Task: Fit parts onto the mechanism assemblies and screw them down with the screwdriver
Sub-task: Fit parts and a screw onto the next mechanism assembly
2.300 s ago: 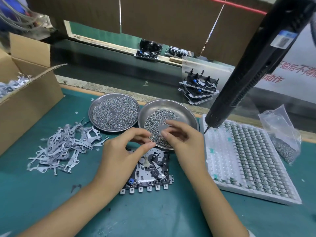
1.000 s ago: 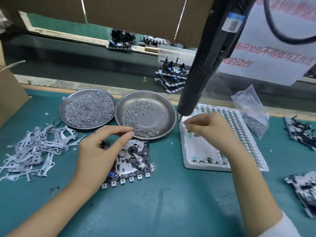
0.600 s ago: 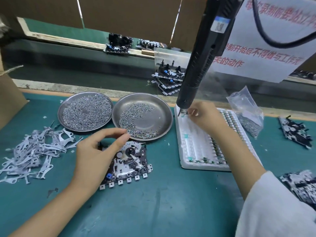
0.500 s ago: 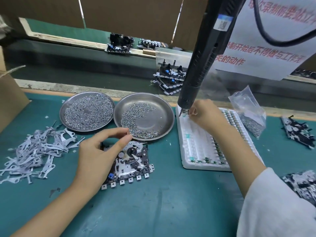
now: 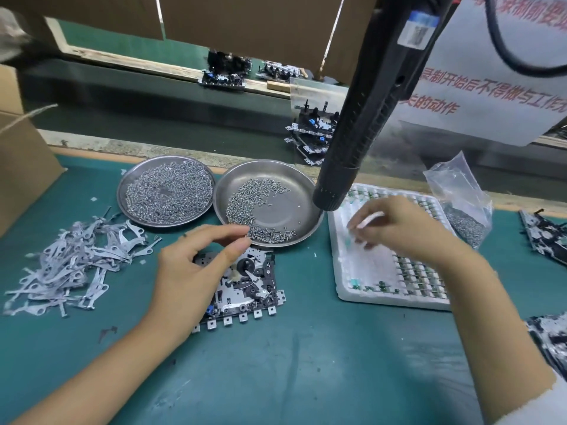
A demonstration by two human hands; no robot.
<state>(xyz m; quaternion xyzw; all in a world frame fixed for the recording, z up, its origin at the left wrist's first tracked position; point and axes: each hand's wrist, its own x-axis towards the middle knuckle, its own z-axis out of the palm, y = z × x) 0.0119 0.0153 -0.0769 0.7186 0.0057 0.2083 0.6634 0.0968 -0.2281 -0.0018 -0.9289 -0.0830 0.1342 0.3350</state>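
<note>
A mechanism assembly [image 5: 248,286] lies flat on the green mat in front of me. My left hand [image 5: 196,271] hovers over its left half, thumb and forefinger pinched together as on a small screw from the dish; the screw itself is too small to see. Blurred by motion, my right hand [image 5: 399,228] is above the white foam tray [image 5: 362,271] of small parts, fingers curled; what it holds is unclear. The black electric screwdriver [image 5: 365,118] hangs over the tray's far left corner, untouched by either hand.
Two metal dishes of screws [image 5: 165,191] [image 5: 285,210] stand behind the assembly. A pile of flat metal levers [image 5: 70,262] lies at left beside a cardboard box [image 5: 18,167]. A bag of screws [image 5: 460,200] and more assemblies [image 5: 546,234] are at right; stacked assemblies [image 5: 310,133] sit behind.
My right hand left the screw dish, reached the tray's far corner by the screwdriver tip, and has now drawn back toward me over the tray. The left hand stayed pinched above the assembly.
</note>
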